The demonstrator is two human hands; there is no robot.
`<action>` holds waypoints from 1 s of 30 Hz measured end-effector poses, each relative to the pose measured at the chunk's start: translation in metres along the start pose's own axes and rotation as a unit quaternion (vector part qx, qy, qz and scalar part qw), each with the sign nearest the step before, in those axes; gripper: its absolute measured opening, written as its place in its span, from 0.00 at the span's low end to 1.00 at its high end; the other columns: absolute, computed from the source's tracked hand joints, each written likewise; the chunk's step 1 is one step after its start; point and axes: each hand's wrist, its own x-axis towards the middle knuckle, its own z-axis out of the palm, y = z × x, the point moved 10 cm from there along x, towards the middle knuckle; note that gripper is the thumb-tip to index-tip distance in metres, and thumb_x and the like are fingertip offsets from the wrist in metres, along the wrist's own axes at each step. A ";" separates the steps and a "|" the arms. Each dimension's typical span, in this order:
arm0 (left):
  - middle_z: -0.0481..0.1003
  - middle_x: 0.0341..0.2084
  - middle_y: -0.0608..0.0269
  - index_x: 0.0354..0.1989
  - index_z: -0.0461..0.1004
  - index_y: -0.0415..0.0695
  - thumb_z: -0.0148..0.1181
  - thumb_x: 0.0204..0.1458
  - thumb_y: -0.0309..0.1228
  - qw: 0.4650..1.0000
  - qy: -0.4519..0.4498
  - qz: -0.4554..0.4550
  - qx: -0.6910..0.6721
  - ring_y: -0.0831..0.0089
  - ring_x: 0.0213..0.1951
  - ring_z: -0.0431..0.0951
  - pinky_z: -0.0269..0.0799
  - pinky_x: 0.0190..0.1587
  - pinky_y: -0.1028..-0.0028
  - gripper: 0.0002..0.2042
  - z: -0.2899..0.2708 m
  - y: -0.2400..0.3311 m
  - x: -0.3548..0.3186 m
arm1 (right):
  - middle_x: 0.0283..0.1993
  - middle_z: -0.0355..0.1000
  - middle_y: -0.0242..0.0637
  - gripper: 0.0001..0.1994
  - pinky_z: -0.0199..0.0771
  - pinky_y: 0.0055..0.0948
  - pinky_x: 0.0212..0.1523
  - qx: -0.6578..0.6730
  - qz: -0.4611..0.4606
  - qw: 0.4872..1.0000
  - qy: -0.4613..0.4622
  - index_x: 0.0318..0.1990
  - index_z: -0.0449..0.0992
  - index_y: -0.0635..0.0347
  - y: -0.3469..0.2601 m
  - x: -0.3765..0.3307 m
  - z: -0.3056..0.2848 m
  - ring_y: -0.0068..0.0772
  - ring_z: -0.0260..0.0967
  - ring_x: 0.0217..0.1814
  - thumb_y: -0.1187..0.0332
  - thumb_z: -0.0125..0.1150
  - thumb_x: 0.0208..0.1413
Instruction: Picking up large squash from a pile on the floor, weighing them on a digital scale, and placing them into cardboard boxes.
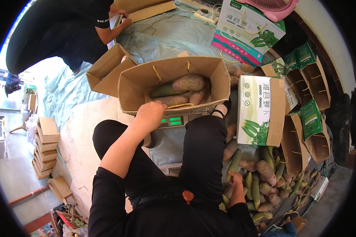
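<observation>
In front of me an open brown cardboard carrier box (174, 109) with yellow cord handles rests on a digital scale (171, 121) with a lit green display. Inside it lie a long green radish (162, 91) and several sweet potatoes (188, 83). My left hand (151, 113) is closed over the box's near rim, beside the near cord. Low on my right, my right hand (236, 180) has its fingers round the lower end of another green radish (234, 161), at the edge of a heap of green radishes and sweet potatoes (266, 172).
A white-and-green printed carton (254, 108) stands right of the scale, with open carrier bags (294, 144) beyond it. Another person (67, 31) works at far left near an open box (110, 71). Stacked cardboard boxes (47, 138) stand left; a pink fan (271, 6) sits far right.
</observation>
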 end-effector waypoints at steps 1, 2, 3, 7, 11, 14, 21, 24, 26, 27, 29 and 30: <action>0.74 0.32 0.51 0.32 0.76 0.41 0.53 0.42 0.19 1.000 0.002 0.000 -0.004 0.54 0.38 0.77 0.74 0.39 0.60 0.09 -0.001 0.000 0.001 | 0.31 0.72 0.32 0.14 0.69 0.31 0.28 -0.003 0.025 0.999 -0.020 0.38 0.72 0.56 0.015 -0.004 -0.002 0.31 0.70 0.31 0.69 0.68 0.45; 0.75 0.33 0.52 0.36 0.76 0.41 0.56 0.43 0.22 1.000 -0.008 -0.007 -0.002 0.54 0.39 0.76 0.73 0.40 0.61 0.10 0.001 -0.001 0.000 | 0.31 0.72 0.32 0.14 0.69 0.31 0.28 -0.006 0.025 1.000 -0.015 0.38 0.72 0.56 0.025 -0.009 -0.008 0.31 0.70 0.31 0.69 0.68 0.45; 0.75 0.34 0.52 0.40 0.76 0.42 0.59 0.44 0.24 1.000 -0.018 -0.015 -0.001 0.54 0.40 0.76 0.72 0.42 0.61 0.12 0.002 -0.002 0.000 | 0.31 0.72 0.31 0.12 0.69 0.31 0.27 0.006 0.035 0.999 -0.037 0.38 0.72 0.55 0.037 -0.015 -0.008 0.30 0.70 0.31 0.68 0.67 0.46; 0.74 0.31 0.51 0.31 0.75 0.40 0.53 0.42 0.19 0.999 0.027 0.010 -0.015 0.54 0.37 0.77 0.75 0.38 0.62 0.08 -0.010 0.001 -0.005 | 0.32 0.73 0.30 0.11 0.71 0.31 0.30 0.138 0.027 0.982 -0.124 0.39 0.72 0.56 0.057 -0.057 0.001 0.30 0.71 0.32 0.70 0.66 0.48; 0.75 0.35 0.53 0.40 0.75 0.42 0.60 0.45 0.26 0.999 -0.019 -0.028 -0.012 0.54 0.41 0.76 0.72 0.43 0.61 0.12 -0.006 -0.005 -0.005 | 0.34 0.73 0.31 0.11 0.71 0.29 0.32 0.216 -0.039 0.974 -0.063 0.41 0.72 0.57 0.061 -0.079 -0.025 0.30 0.71 0.33 0.72 0.64 0.49; 0.75 0.35 0.52 0.39 0.76 0.42 0.60 0.46 0.27 0.999 -0.024 -0.040 -0.013 0.54 0.41 0.76 0.72 0.44 0.61 0.11 -0.010 -0.009 -0.010 | 0.37 0.72 0.32 0.13 0.71 0.28 0.34 0.231 -0.167 0.957 -0.051 0.43 0.70 0.59 0.018 -0.102 -0.038 0.30 0.71 0.36 0.73 0.63 0.50; 0.77 0.28 0.51 0.30 0.76 0.41 0.52 0.43 0.21 0.999 0.036 -0.032 0.018 0.54 0.35 0.79 0.75 0.37 0.61 0.07 -0.022 -0.023 -0.018 | 0.48 0.69 0.34 0.22 0.63 0.29 0.52 0.071 -0.406 0.911 0.004 0.52 0.67 0.66 -0.195 -0.221 -0.027 0.29 0.65 0.51 0.77 0.62 0.47; 0.77 0.29 0.52 0.33 0.76 0.41 0.59 0.46 0.27 0.997 -0.028 -0.073 0.027 0.53 0.38 0.77 0.72 0.40 0.59 0.06 -0.015 -0.031 -0.016 | 0.48 0.69 0.36 0.26 0.66 0.27 0.51 -0.029 -0.503 0.863 -0.020 0.54 0.65 0.68 -0.283 -0.259 -0.004 0.28 0.67 0.49 0.79 0.63 0.44; 0.77 0.28 0.52 0.32 0.76 0.41 0.59 0.46 0.27 0.996 -0.021 -0.077 0.027 0.53 0.37 0.77 0.72 0.40 0.59 0.06 -0.016 -0.036 -0.020 | 0.48 0.70 0.37 0.28 0.68 0.26 0.49 -0.070 -0.524 0.848 -0.036 0.56 0.64 0.69 -0.336 -0.297 0.032 0.27 0.68 0.49 0.79 0.63 0.43; 0.76 0.28 0.52 0.31 0.76 0.41 0.59 0.46 0.27 0.996 -0.012 -0.082 0.028 0.53 0.37 0.77 0.72 0.40 0.58 0.05 -0.018 -0.039 -0.023 | 0.48 0.71 0.37 0.29 0.69 0.26 0.49 -0.112 -0.540 0.833 -0.051 0.56 0.64 0.69 -0.360 -0.313 0.053 0.27 0.68 0.49 0.79 0.63 0.42; 0.76 0.28 0.51 0.31 0.76 0.41 0.57 0.47 0.26 0.996 -0.022 -0.085 0.030 0.53 0.37 0.77 0.72 0.39 0.58 0.05 -0.019 -0.040 -0.023 | 0.46 0.71 0.37 0.29 0.70 0.27 0.48 -0.170 -0.566 0.804 -0.064 0.55 0.64 0.67 -0.396 -0.341 0.091 0.28 0.68 0.49 0.79 0.64 0.41; 0.76 0.27 0.51 0.31 0.76 0.41 0.55 0.47 0.25 0.995 -0.034 -0.086 0.035 0.53 0.37 0.77 0.73 0.39 0.58 0.05 -0.017 -0.040 -0.022 | 0.46 0.71 0.37 0.29 0.70 0.28 0.47 -0.184 -0.577 0.792 -0.069 0.55 0.65 0.66 -0.409 -0.350 0.109 0.29 0.68 0.49 0.79 0.64 0.40</action>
